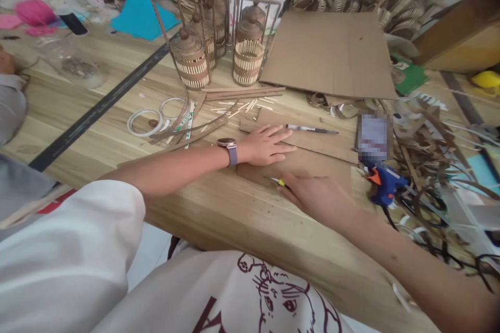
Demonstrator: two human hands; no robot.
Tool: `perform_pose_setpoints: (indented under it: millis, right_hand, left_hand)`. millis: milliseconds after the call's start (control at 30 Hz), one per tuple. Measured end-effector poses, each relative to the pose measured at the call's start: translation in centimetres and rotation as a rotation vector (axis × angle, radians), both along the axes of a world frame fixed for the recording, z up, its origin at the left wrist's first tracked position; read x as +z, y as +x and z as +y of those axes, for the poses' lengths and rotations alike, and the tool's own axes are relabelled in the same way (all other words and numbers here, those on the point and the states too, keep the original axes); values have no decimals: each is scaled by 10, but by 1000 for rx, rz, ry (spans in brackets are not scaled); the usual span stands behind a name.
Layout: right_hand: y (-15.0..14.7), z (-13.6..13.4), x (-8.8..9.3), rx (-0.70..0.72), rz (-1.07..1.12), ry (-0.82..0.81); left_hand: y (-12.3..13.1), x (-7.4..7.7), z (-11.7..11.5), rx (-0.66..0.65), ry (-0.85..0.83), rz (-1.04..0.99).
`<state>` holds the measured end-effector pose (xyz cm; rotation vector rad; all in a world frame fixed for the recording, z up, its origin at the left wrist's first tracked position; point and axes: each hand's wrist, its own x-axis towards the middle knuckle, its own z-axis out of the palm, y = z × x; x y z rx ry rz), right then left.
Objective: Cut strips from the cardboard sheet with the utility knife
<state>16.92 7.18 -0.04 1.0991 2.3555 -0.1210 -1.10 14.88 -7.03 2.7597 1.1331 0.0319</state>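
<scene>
My left hand (267, 145) lies flat with fingers spread, pressing on brown cardboard strips (324, 144) in the middle of the wooden table. Just below it, my right hand (312, 192) is closed around a yellow-and-black utility knife (281, 182), whose blade points left over a lower cardboard piece (312, 164). Most of the knife's handle is hidden in my fingers. Whether the blade touches the cardboard I cannot tell. A pen (312, 129) rests on the upper cardboard, past my left fingertips.
Rolls of tape (144, 124) and short sticks (246, 107) lie beyond my left forearm. Stick lanterns (191, 60) stand behind, beside a large cardboard sheet (328, 52). At right are a blue glue gun (386, 183), a phone (374, 136) and tangled strips. Another person's sleeve (11, 106) shows at left.
</scene>
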Motion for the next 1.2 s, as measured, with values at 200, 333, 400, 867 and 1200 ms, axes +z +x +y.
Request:
perform_pose_setpoints:
  millis: [200, 333, 400, 867, 1200]
  right_hand:
    - [-49, 6, 3, 7, -64, -24]
    - [-56, 9, 3, 48, -72, -22]
    - [-58, 9, 3, 53, -88, -24]
    - [-61, 11, 2, 68, -123, -29]
    - [-76, 14, 18, 170, -195, 11]
  left_hand:
    - [-4, -4, 0, -26, 67, -68]
    - [-4, -6, -2, -33, 107, -83]
    - [-3, -7, -2, -34, 121, -95]
    - [-2, -10, -3, -39, 145, -97]
    - [-3, -9, -2, -55, 140, -74]
